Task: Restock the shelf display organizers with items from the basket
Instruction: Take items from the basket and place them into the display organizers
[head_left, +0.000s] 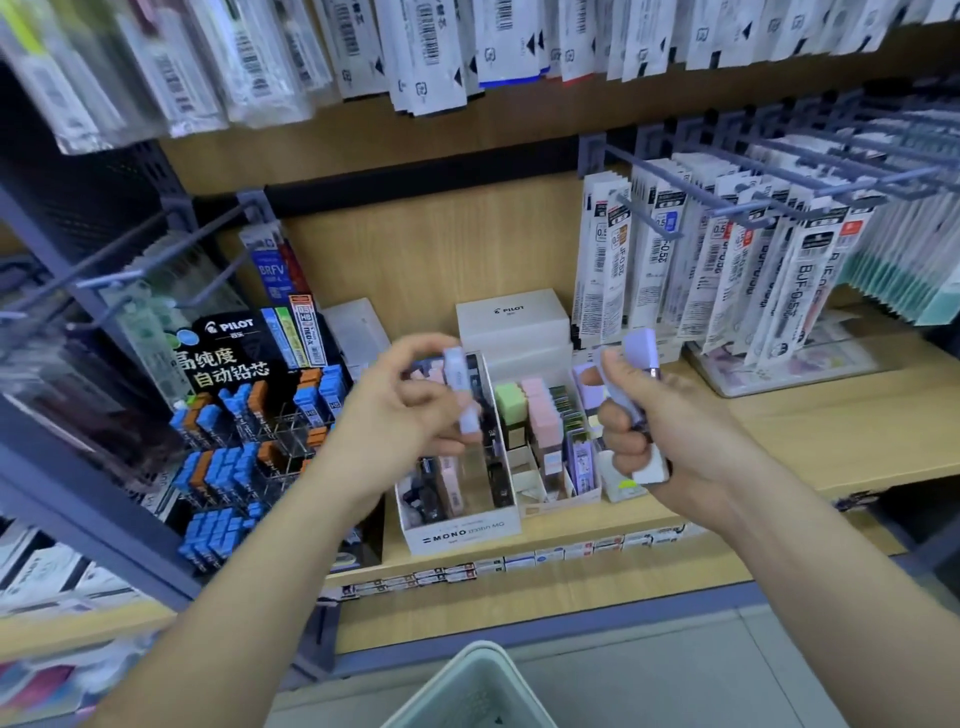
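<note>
My left hand (410, 410) pinches one lilac lead case (464, 397) above the white MONO organizer box (462, 530) on the wooden shelf. My right hand (654, 431) grips a bunch of lilac and white lead cases (640, 358), held just right of a second white organizer (558, 501) filled with green, pink and lilac cases. The pale basket (467, 686) shows only its rim at the bottom edge, below both arms.
A black PILOT lead display (244, 415) with blue and orange cases stands left of the boxes. White PILOT boxes (511, 322) sit behind them. Refill packs hang on metal hooks (727, 208) at right and overhead. The shelf's front edge (519, 566) carries price labels.
</note>
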